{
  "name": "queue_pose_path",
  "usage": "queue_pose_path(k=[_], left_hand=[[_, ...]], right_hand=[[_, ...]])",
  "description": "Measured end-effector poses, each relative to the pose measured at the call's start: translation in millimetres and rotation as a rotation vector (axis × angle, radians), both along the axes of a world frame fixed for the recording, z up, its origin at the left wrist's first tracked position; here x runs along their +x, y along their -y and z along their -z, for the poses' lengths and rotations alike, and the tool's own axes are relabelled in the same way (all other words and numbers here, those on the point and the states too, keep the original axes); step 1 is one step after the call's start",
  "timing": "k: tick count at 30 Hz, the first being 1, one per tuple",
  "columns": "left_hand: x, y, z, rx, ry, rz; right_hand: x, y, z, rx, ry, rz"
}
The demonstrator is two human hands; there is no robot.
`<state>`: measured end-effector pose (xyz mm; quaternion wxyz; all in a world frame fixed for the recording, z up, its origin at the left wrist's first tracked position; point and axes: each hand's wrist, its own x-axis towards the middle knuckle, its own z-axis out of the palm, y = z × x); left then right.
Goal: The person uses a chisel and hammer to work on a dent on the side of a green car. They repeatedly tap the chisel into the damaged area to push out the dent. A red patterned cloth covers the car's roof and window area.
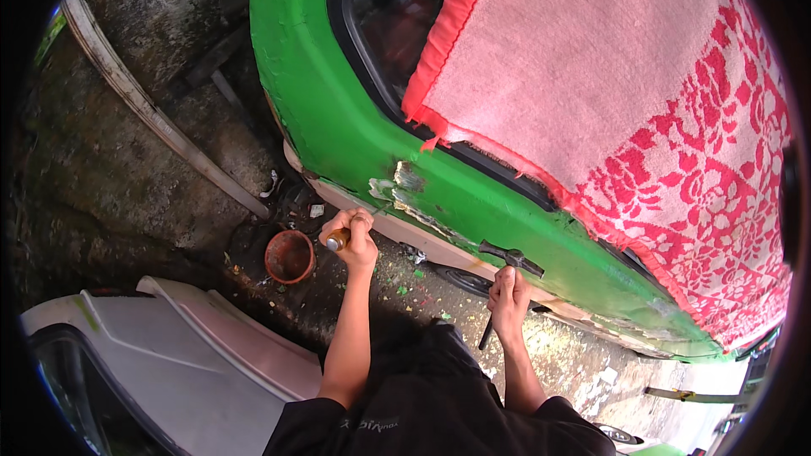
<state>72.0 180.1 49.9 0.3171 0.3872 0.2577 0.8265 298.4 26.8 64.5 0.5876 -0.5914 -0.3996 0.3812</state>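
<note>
My left hand [353, 236] is closed around a brown-handled, chisel-like tool [339, 240] with a metal end cap. Its thin shaft points at the lower side of the green vehicle body [363, 131], and I cannot tell whether the tip touches. To the right, my right hand [508, 300] grips a hammer [512, 258] by its dark handle. The hammer head is up near the green panel's lower edge. Just beyond my left hand, a patch of chipped paint [404, 186] shows bare, rough layers beneath the green.
A red-and-pink patterned towel [591, 76] drapes over the vehicle's top and window. A round reddish pot [290, 257] stands on the littered ground to the left. Behind it lies a long metal strip [160, 118]. A grey-white car [186, 355] is close at the lower left.
</note>
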Motion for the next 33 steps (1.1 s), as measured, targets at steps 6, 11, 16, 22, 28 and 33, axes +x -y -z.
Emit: queue_pose_path(k=[6, 11, 16, 22, 28, 33], left_hand=[[0, -2, -4, -0.094, 0.176, 0.080], [0, -11, -12, -0.138, 0.328, 0.083], [22, -4, 48, -0.366, 0.251, 0.023], [24, 16, 29, -0.259, 0.304, 0.053], [10, 11, -20, -0.018, 0.058, 0.081], [5, -12, 8, 0.020, -0.210, 0.122]], right_hand=[[-2, 1, -3, -0.032, -0.047, 0.010], [-2, 3, 3, -0.022, -0.067, 0.019], [-3, 6, -8, -0.031, -0.051, 0.025], [12, 7, -8, -0.022, -0.074, 0.062], [11, 4, 1, -0.049, -0.108, 0.052], [0, 1, -3, -0.051, -0.123, 0.020]])
